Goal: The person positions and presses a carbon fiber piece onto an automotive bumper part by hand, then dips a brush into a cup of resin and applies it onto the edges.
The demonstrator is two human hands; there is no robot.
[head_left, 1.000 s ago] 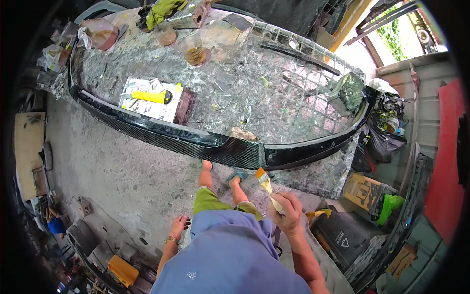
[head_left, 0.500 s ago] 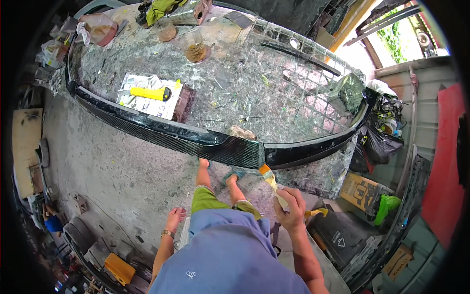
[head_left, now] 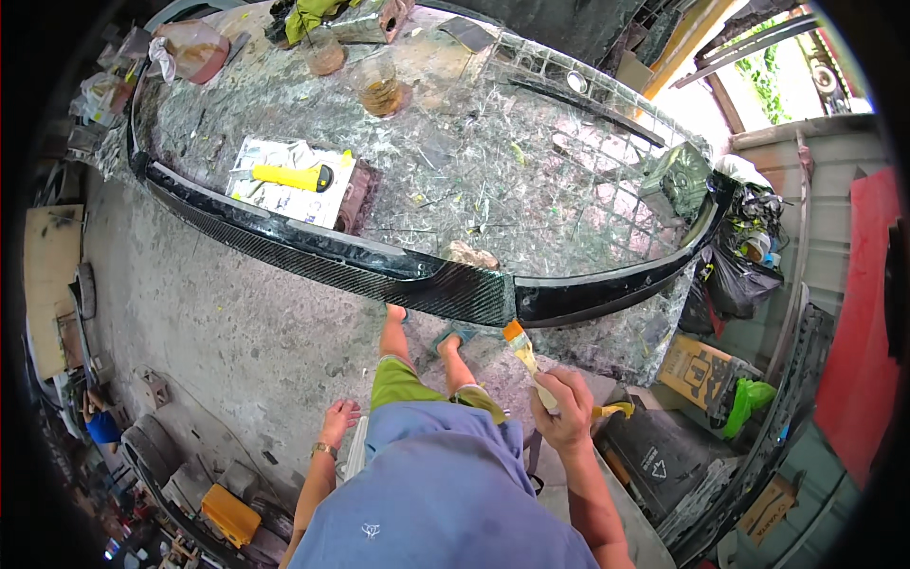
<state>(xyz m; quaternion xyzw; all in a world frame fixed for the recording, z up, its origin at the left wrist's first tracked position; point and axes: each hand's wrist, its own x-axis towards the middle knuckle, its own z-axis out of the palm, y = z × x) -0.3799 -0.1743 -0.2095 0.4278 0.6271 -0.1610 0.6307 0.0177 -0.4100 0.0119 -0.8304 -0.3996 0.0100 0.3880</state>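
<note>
My right hand (head_left: 566, 408) is closed around the pale handle of a paintbrush (head_left: 522, 350). The brush's orange-brown bristles point up at the lower edge of a long, curved black bumper lip (head_left: 607, 297), right by a seam; I cannot tell whether they touch it. Left of that seam, the lip's front is covered with a strip of woven carbon-fibre cloth (head_left: 379, 287), dark and glossy. My left hand (head_left: 338, 422) hangs beside my body, holding nothing, its fingers loosely apart.
The lip rests along the near edge of a stained worktable (head_left: 445, 171). On the table are a yellow utility knife (head_left: 292, 177) on papers, a cup of amber liquid (head_left: 380, 93) and a stone-like lump (head_left: 469, 254). Cardboard boxes (head_left: 697, 365) and black bags (head_left: 739, 275) sit at the right.
The view has shifted very slightly. My right hand keeps the paintbrush at the same spot below the seam, and my left hand has not moved noticeably.
</note>
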